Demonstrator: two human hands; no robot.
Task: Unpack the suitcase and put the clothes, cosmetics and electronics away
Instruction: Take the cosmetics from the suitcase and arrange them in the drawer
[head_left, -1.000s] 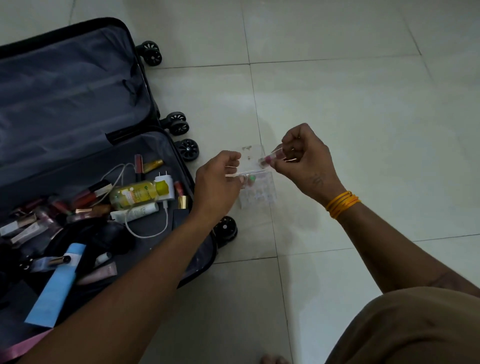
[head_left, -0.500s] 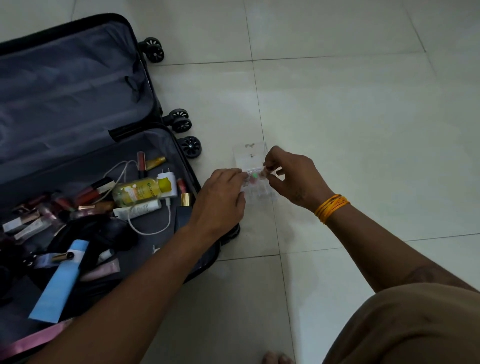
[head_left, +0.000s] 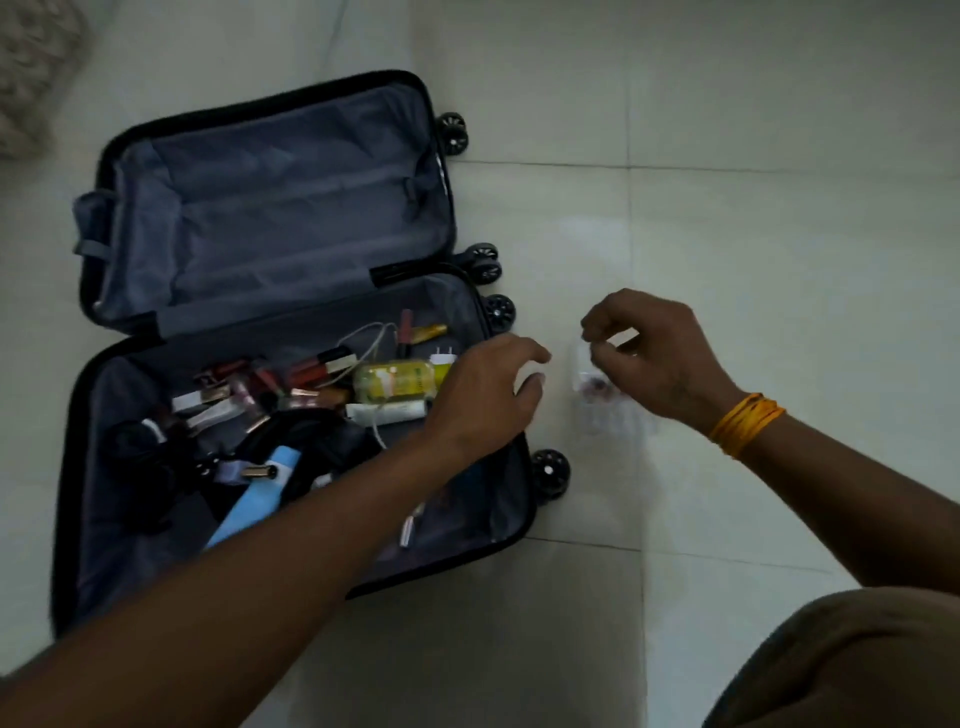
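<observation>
A black suitcase (head_left: 83, 467) lies open on the tiled floor. Its near half holds several lipsticks (head_left: 311, 369), a yellow bottle (head_left: 395, 382), a white tube (head_left: 387, 413), a white charger with cable (head_left: 441, 358), a light blue tube (head_left: 254, 493) and a black pouch (head_left: 306, 441). Just right of the suitcase a small clear compartment box (head_left: 597, 395) stands on the floor with small coloured items inside. My left hand (head_left: 483, 400) hovers over the suitcase's right edge, fingers loose and holding nothing. My right hand (head_left: 654, 353) pinches the top of the box's raised lid, blurred.
The suitcase's far half (head_left: 270, 208) shows only grey lining. Its wheels (head_left: 550, 470) stick out toward the box. A pale textured cloth or rug (head_left: 31, 67) sits at the far left corner. My knee (head_left: 841, 670) fills the lower right.
The view has pulled back and shifted left. My left hand let go of the clear box and moved left over the suitcase. My right hand no longer shows the small tube.
</observation>
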